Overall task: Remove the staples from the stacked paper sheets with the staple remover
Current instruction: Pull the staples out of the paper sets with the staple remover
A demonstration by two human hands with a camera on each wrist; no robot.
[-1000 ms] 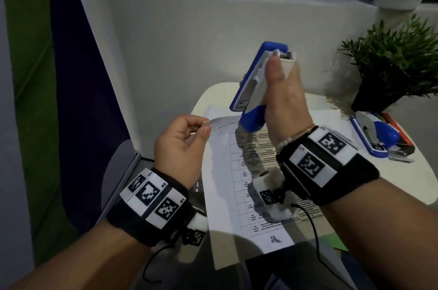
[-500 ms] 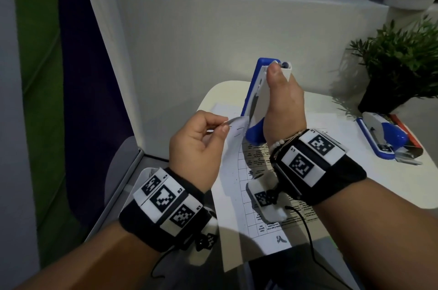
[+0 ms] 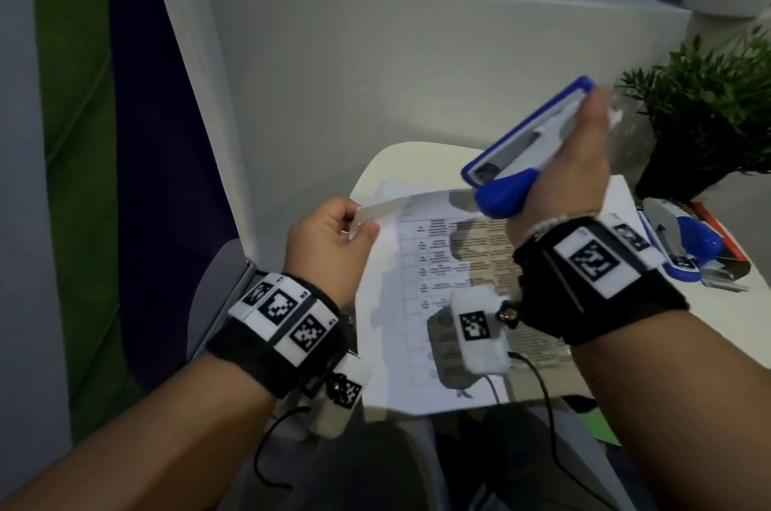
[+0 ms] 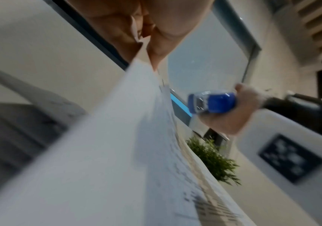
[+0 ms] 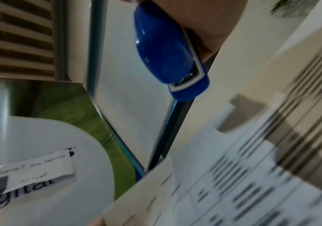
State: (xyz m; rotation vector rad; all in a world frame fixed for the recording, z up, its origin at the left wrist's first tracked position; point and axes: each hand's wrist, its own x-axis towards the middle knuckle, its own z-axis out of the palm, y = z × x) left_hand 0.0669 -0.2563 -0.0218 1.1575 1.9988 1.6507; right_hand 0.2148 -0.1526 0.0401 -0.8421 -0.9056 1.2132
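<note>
My right hand (image 3: 575, 160) grips a blue and white stapler-shaped staple remover (image 3: 521, 147), held in the air above the far edge of the printed paper sheets (image 3: 434, 285), its tip pointing down-left. The remover (image 4: 212, 102) and the same tool (image 5: 167, 50) show clear of the paper in both wrist views. My left hand (image 3: 329, 243) pinches the upper left corner of the sheets (image 4: 117, 152) and lifts it off the white table (image 3: 409, 160). Small staple marks run along the paper's (image 5: 233, 183) left edge.
A second blue and white stapler (image 3: 684, 243) lies on a red box (image 3: 721, 235) at the table's right side. Behind it stands a potted green plant (image 3: 709, 114). A white partition wall (image 3: 375, 72) rises right behind the table.
My right hand has swung the remover up and to the right, away from the paper's corner, tilting it from upright to slanted. My left hand keeps pinching the corner.
</note>
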